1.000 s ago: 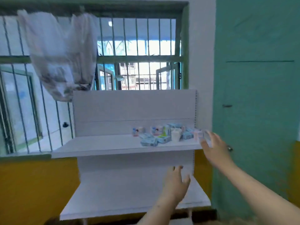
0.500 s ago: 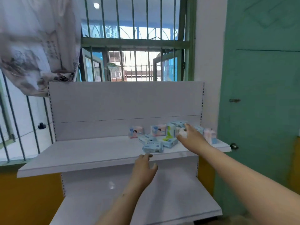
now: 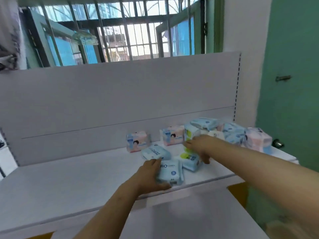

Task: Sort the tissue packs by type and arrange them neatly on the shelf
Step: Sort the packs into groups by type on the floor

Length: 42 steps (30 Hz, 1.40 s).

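Several tissue packs lie jumbled at the right end of the white upper shelf (image 3: 69, 178). My left hand (image 3: 151, 176) grips a light blue ZERO pack (image 3: 170, 172) near the front edge, fingers on top and thumb underneath. A second ZERO pack (image 3: 155, 152) lies just behind it. My right hand (image 3: 198, 147) rests flat over a blue pack with green patches (image 3: 189, 160), thumb at its right edge. Two pink packs (image 3: 137, 141) (image 3: 172, 136) stand against the back panel. A heap of blue and pink packs (image 3: 233, 133) fills the right corner.
A lower white shelf (image 3: 189, 218) juts out below the upper one. A green door (image 3: 293, 83) with a knob (image 3: 278, 144) stands close on the right. Behind the back panel is a barred window (image 3: 138, 31). Cloth hangs at the top left (image 3: 8, 40).
The camera has come much closer to the shelf. My left hand rose from below the shelf onto the blue ZERO pack. My right hand moved left from the heap to the green-patched pack.
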Each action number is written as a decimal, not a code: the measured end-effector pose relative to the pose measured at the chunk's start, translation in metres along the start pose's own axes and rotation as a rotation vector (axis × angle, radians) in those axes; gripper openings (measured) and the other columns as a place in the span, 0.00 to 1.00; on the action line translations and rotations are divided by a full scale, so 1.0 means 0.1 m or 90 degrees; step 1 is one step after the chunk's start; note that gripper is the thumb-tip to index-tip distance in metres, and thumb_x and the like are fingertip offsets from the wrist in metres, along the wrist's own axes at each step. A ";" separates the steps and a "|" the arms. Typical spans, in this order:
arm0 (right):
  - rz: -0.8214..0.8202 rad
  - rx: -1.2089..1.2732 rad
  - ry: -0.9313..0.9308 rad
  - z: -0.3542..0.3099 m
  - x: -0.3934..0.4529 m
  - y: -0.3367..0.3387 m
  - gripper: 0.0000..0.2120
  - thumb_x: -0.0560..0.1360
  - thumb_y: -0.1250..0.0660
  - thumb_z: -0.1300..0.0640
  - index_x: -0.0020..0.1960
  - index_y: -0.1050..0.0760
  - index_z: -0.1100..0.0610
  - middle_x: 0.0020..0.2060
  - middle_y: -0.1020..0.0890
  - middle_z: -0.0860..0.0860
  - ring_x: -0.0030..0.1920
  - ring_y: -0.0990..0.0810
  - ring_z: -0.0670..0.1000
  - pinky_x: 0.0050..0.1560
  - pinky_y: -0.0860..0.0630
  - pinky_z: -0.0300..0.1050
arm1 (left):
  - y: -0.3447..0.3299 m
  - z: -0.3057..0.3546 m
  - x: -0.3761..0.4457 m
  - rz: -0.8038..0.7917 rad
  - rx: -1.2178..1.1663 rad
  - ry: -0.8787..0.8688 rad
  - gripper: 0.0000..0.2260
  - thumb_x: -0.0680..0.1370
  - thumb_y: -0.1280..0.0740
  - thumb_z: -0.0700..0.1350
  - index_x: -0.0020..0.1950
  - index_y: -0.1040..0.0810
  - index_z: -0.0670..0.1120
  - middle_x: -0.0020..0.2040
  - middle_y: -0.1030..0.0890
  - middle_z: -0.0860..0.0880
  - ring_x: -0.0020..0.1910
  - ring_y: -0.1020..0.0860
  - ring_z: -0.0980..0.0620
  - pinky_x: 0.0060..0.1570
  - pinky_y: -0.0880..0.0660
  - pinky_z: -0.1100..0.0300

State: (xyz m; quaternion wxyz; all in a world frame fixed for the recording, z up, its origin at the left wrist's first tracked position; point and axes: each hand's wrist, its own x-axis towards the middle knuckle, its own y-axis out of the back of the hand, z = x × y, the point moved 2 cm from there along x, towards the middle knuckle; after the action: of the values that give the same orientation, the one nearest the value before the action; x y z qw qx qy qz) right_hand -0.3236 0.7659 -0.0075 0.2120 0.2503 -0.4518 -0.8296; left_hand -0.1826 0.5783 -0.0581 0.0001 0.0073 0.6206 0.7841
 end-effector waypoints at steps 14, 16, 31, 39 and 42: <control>0.207 0.322 -0.040 0.20 -0.03 0.45 0.41 0.66 0.29 0.33 0.70 0.39 0.51 0.60 0.29 0.50 0.61 0.29 0.52 0.59 0.29 0.50 | 0.63 -0.69 0.70 0.041 -0.108 -0.228 0.41 0.63 0.24 0.66 0.70 0.42 0.64 0.71 0.41 0.54 0.68 0.37 0.54 0.68 0.32 0.54; 0.235 0.451 -0.089 0.34 -0.28 0.60 0.38 0.65 0.24 0.39 0.67 0.39 0.48 0.56 0.27 0.48 0.54 0.25 0.50 0.53 0.26 0.47 | 0.72 -0.72 0.81 0.066 -0.190 -0.234 0.41 0.65 0.21 0.58 0.68 0.44 0.65 0.67 0.38 0.53 0.61 0.31 0.56 0.58 0.25 0.61; 0.234 0.378 -0.615 -0.28 -2.58 0.24 0.51 0.63 0.26 0.32 0.77 0.43 0.49 0.64 0.33 0.52 0.63 0.34 0.55 0.66 0.31 0.53 | 0.21 1.65 0.53 -0.106 -0.417 -0.515 0.39 0.66 0.21 0.44 0.71 0.36 0.55 0.63 0.39 0.48 0.50 0.28 0.58 0.46 0.24 0.67; 0.167 0.614 -0.772 -0.80 -4.40 -0.24 0.54 0.61 0.31 0.25 0.78 0.54 0.37 0.78 0.46 0.49 0.79 0.51 0.54 0.76 0.46 0.58 | -0.17 2.87 -0.82 -0.261 -0.491 -0.642 0.41 0.54 0.21 0.61 0.66 0.29 0.58 0.62 0.28 0.47 0.54 0.21 0.48 0.49 0.18 0.54; 0.182 0.749 -0.791 -1.02 -5.11 -0.40 0.46 0.69 0.41 0.24 0.79 0.57 0.39 0.79 0.56 0.44 0.78 0.62 0.47 0.77 0.55 0.63 | -0.32 3.39 -1.35 -0.354 -0.487 -0.698 0.42 0.53 0.21 0.64 0.65 0.27 0.57 0.65 0.28 0.46 0.58 0.21 0.50 0.56 0.19 0.52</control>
State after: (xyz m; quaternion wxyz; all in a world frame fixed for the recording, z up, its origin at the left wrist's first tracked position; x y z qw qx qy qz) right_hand 0.1341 1.0158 0.0252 -0.1348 -0.2385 -0.8686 -0.4129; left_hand -0.0438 0.9143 -0.0126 0.5133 0.2408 0.1921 0.8010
